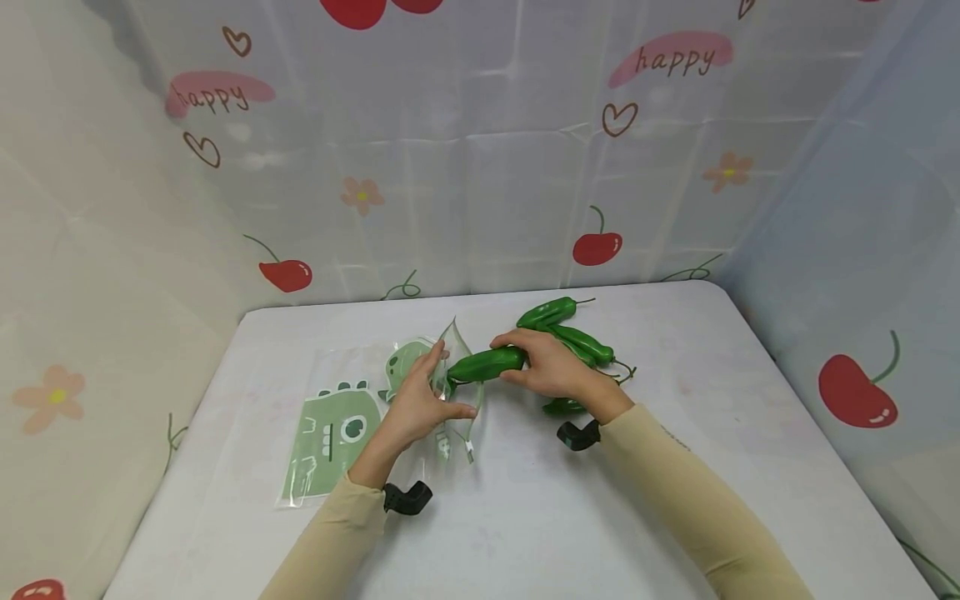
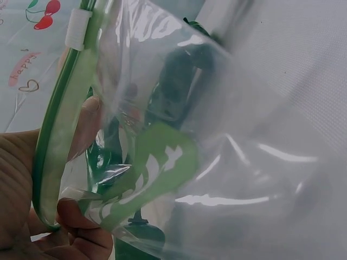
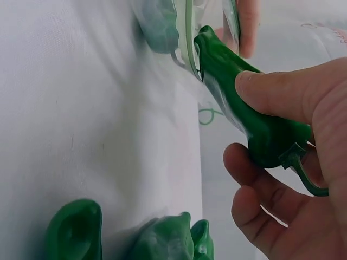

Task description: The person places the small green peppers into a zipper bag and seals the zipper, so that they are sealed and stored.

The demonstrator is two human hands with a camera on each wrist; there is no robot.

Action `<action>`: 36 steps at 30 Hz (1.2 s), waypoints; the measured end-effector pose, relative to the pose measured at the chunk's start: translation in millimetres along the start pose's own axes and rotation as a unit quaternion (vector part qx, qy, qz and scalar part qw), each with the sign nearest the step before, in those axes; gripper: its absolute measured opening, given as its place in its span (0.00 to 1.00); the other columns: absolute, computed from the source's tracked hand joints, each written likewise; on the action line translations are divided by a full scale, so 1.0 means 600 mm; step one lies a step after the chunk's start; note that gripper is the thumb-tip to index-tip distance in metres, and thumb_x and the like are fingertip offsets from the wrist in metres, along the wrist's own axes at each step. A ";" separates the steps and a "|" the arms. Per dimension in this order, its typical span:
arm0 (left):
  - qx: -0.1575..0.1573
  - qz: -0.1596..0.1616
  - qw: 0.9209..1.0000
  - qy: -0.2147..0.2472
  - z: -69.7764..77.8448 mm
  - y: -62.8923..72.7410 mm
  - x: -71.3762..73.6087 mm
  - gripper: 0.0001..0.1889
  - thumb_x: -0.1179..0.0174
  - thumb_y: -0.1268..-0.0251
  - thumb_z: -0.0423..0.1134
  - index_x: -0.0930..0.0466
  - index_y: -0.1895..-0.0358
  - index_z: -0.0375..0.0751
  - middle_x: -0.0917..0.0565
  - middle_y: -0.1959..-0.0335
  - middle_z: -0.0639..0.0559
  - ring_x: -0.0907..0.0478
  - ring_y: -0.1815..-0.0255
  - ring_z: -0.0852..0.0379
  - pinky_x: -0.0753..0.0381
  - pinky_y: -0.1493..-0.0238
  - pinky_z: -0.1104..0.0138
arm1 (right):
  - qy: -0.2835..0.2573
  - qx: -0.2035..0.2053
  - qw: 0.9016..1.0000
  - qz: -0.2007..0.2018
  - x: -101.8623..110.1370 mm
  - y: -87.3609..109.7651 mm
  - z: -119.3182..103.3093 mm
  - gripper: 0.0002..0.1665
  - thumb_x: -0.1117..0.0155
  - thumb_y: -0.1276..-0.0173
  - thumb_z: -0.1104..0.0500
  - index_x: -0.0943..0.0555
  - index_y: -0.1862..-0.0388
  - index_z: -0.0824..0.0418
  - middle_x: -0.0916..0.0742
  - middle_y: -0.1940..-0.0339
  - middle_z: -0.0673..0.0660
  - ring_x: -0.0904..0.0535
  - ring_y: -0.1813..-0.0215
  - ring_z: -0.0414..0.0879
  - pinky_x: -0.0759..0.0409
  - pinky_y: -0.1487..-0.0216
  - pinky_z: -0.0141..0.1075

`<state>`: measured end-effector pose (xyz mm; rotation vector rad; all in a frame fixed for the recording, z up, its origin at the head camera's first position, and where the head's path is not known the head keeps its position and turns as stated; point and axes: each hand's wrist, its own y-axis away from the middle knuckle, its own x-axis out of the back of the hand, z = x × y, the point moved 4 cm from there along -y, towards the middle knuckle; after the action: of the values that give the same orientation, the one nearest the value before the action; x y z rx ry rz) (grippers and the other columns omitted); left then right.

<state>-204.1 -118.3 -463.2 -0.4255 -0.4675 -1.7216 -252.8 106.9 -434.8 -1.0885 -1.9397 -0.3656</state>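
In the head view my left hand (image 1: 420, 400) holds the mouth of a clear zip bag (image 2: 260, 179) spread apart, thumb and fingers apart along its green-edged rim. A white slider (image 2: 78, 30) sits on the zip. My right hand (image 1: 551, 362) grips a glossy green chili pepper (image 1: 487, 364) near its stem end, thumb on one side and fingers on the other. The pepper's tip is at the bag's mouth. Through the plastic a dark green pepper shape (image 2: 179, 81) shows; whether it lies inside or behind is hard to tell.
Several more green peppers (image 1: 585, 343) lie right of my hands, one partly under the right wrist. A flat bag with a green monster print (image 1: 337, 442) lies at left, beside another green print (image 1: 405, 362). Printed curtains surround the white table (image 1: 525, 517).
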 end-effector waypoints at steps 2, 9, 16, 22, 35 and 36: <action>-0.001 0.002 1.000 -0.004 0.000 0.000 0.001 0.68 0.14 0.58 0.45 0.54 0.15 0.58 0.39 0.19 0.55 0.20 0.43 0.44 0.19 0.41 0.52 | 0.003 0.003 1.000 0.006 -0.001 -0.001 -0.001 0.28 0.24 0.34 0.56 0.19 0.35 0.56 0.14 0.40 0.53 0.19 0.46 0.46 0.20 0.40 0.45; -0.002 0.005 1.000 -0.010 0.000 -0.002 0.002 0.68 0.14 0.58 0.45 0.53 0.15 0.58 0.38 0.19 0.55 0.23 0.38 0.44 0.22 0.38 0.49 | -0.005 0.002 1.000 0.014 -0.008 -0.008 -0.007 0.29 0.23 0.34 0.57 0.19 0.35 0.55 0.14 0.40 0.53 0.18 0.51 0.45 0.18 0.45 0.43; -0.002 0.004 1.000 -0.008 0.001 -0.002 0.005 0.68 0.14 0.59 0.45 0.53 0.15 0.57 0.37 0.19 0.54 0.27 0.37 0.45 0.23 0.37 0.50 | -0.043 -0.028 0.999 0.005 -0.019 -0.013 -0.001 0.28 0.24 0.34 0.56 0.20 0.36 0.53 0.14 0.46 0.51 0.25 0.66 0.42 0.22 0.60 0.36; -0.005 0.003 1.000 0.002 0.001 -0.002 0.006 0.67 0.14 0.57 0.43 0.53 0.15 0.57 0.38 0.19 0.53 0.24 0.44 0.46 0.20 0.44 0.53 | -0.081 -0.054 0.995 0.008 -0.023 -0.015 0.007 0.24 0.24 0.34 0.56 0.20 0.41 0.53 0.15 0.56 0.52 0.24 0.68 0.43 0.23 0.63 0.36; -0.008 0.004 1.000 0.000 -0.003 -0.004 0.004 0.67 0.14 0.57 0.43 0.54 0.15 0.56 0.39 0.19 0.50 0.23 0.38 0.42 0.18 0.42 0.51 | -0.197 -0.109 0.974 0.012 -0.037 -0.013 0.021 0.22 0.24 0.33 0.55 0.19 0.41 0.50 0.15 0.42 0.52 0.14 0.52 0.45 0.20 0.58 0.39; -0.009 0.004 1.000 0.000 -0.003 -0.004 0.004 0.67 0.14 0.57 0.43 0.54 0.15 0.56 0.39 0.18 0.50 0.24 0.37 0.42 0.18 0.41 0.51 | -0.207 -0.108 0.972 0.012 -0.038 -0.013 0.021 0.22 0.25 0.32 0.56 0.19 0.41 0.51 0.15 0.41 0.53 0.13 0.52 0.46 0.20 0.57 0.39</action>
<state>-207.2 -120.9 -463.4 -0.4394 -0.4500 -1.7193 -260.0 97.3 -458.9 -1.4180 -2.2890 -0.3643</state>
